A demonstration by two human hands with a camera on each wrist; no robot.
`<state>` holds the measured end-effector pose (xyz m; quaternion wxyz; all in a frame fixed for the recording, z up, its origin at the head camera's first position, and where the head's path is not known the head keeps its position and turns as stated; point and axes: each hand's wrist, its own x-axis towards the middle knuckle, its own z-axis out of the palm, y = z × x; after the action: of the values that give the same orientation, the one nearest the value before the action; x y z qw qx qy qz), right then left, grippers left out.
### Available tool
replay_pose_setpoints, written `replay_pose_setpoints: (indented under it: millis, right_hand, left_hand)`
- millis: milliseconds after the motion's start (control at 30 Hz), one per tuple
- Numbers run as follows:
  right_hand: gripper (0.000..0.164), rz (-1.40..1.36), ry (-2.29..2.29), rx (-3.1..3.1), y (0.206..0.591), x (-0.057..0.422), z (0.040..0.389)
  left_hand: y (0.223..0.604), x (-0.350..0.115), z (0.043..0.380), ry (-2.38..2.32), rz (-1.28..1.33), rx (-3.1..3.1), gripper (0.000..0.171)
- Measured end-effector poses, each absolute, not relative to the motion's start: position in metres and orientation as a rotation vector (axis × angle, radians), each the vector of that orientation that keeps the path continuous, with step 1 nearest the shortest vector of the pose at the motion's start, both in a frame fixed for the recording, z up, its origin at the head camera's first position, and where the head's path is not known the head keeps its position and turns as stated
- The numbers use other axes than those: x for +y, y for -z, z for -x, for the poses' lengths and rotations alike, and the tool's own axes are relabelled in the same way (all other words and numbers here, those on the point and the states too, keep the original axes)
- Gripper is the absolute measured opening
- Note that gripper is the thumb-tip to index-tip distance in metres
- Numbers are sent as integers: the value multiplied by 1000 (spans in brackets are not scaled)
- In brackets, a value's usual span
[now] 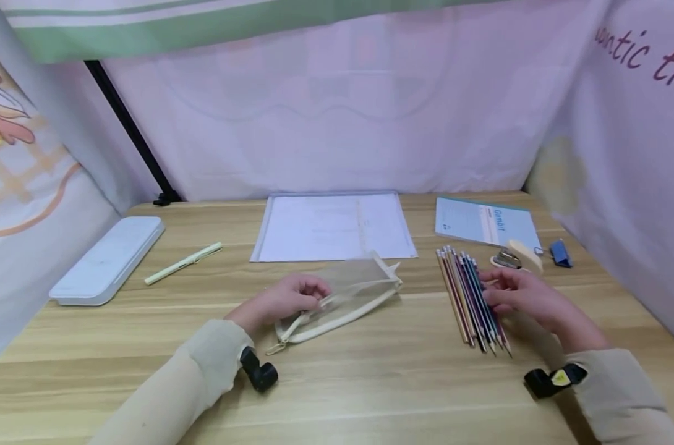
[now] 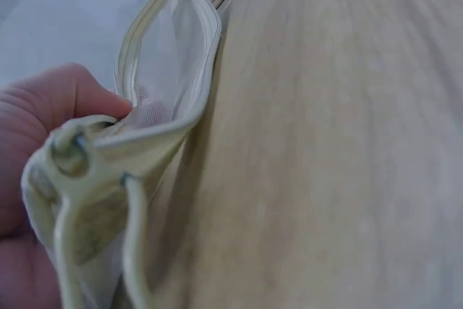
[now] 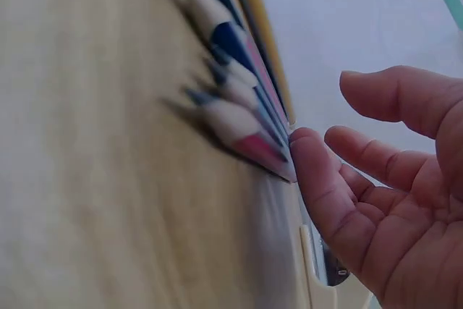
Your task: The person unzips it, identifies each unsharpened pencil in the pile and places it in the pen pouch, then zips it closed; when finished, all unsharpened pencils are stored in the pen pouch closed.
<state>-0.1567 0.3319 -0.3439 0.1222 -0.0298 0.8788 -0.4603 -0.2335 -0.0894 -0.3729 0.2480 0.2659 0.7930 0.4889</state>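
Observation:
A translucent mesh zip pouch [image 1: 365, 306] with a cream zipper edge lies at the middle of the table, its mouth gaping. My left hand [image 1: 292, 298] pinches the rim of the pouch near the zipper-pull end; the left wrist view shows the thumb [image 2: 87, 95] over the edge. To the right lies a row of pencils [image 1: 470, 303], tips toward me. Beside them is my right hand [image 1: 528, 303], its fingertips right at the outermost pencils. In the right wrist view the thumb [image 3: 398, 92] stands apart from the pencils, and the fingers are loosely bent.
Behind the pouch lies a white sheet [image 1: 331, 225]. A notebook [image 1: 470, 219], a cream stapler [image 1: 523, 254] and a blue binder clip [image 1: 561, 253] sit at the back right. On the left are a pale green pen [image 1: 183, 263] and a white case [image 1: 109, 259]. Cloth walls enclose the table.

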Motion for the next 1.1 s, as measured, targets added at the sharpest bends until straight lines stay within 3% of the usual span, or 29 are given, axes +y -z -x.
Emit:
replay_pose_setpoints:
  millis: [433,733,1100]
  right_hand:
    - [49,70,1353,2560,349,311,164]
    - [61,-88,1151,2667,350,295,174]
    - [50,-190,1002,2742,348,289,180]
  left_hand:
    - [380,-93,241,-1453,-626,2074,27]
    - [378,-92,240,-1470,-616,2056,27]
    - [379,-89,239,-1463,-608,2054,29]
